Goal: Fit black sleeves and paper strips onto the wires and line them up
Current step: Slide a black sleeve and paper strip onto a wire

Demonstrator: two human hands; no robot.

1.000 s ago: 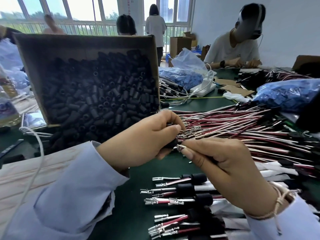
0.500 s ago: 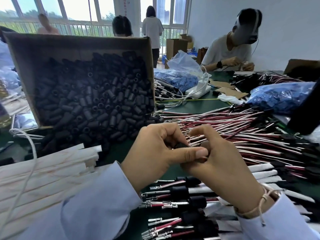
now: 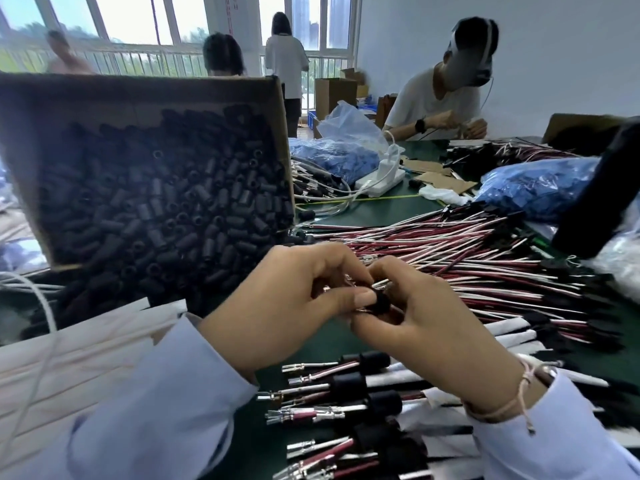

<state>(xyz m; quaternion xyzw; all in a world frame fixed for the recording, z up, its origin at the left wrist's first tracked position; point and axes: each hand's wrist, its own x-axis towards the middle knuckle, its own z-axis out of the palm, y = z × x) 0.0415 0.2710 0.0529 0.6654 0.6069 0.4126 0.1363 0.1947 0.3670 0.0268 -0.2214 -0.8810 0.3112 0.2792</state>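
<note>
— Seen from the head camera, how does the black sleeve (image 3: 381, 303) lie?
— It is held above the green table (image 3: 381, 209), between both hands and over the finished row of wires (image 3: 346, 382). Its long axis seems to run left to right, though fingers hide most of it.
— And the hands?
— The left hand (image 3: 287, 303) pinches it with the thumb tip, fingers curled. The right hand (image 3: 426, 323) curls round the wire (image 3: 382, 283) from the other side.
— Any change?
— Half a second ago the left thumb covered the sleeve. Now its black end shows.
</note>
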